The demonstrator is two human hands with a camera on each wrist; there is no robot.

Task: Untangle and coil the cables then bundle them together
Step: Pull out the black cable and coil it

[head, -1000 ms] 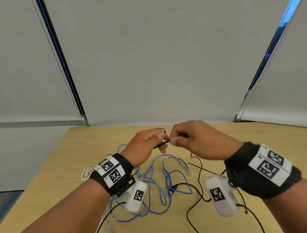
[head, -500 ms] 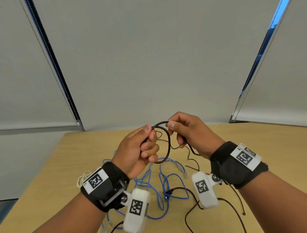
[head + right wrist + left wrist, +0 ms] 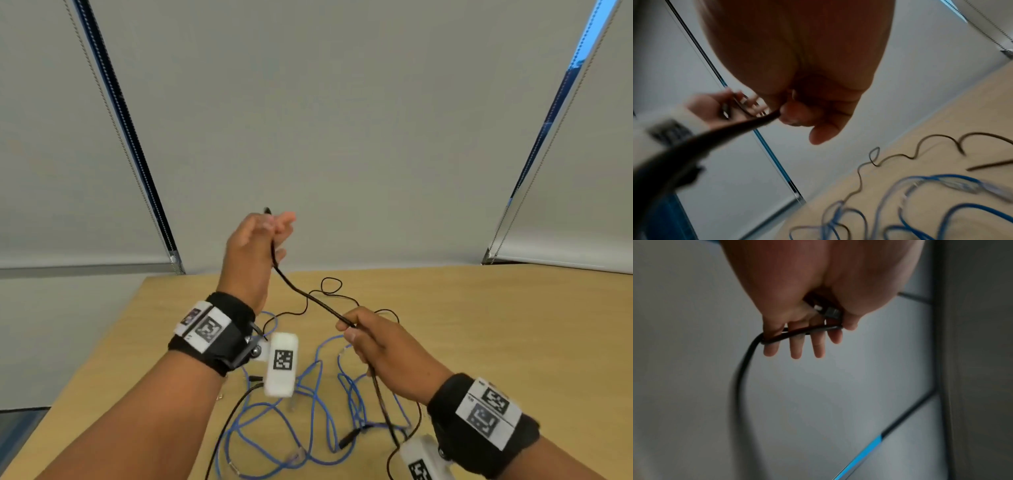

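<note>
The right hand [image 3: 380, 353], low over the table [image 3: 513, 325], pinches the black cable [image 3: 308, 296] in curled fingers. Blue cables [image 3: 318, 394] lie tangled below. Farther up, the left hand [image 3: 255, 243] clamps the cable's end under its thumb, fingers [image 3: 796, 352] nearly straight. No legible writing.

Cable tangle [image 3: 308, 404] on table [image 3: 513, 325], below and between left hand [image 3: 253, 246] and right hand [image 3: 380, 346].

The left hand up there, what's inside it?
The left hand holds the black cable: one strand lies across the fingers, pinned by the thumb, with the plug end tucked into the palm. Whether more loops sit deeper in the palm is hidden.
</note>
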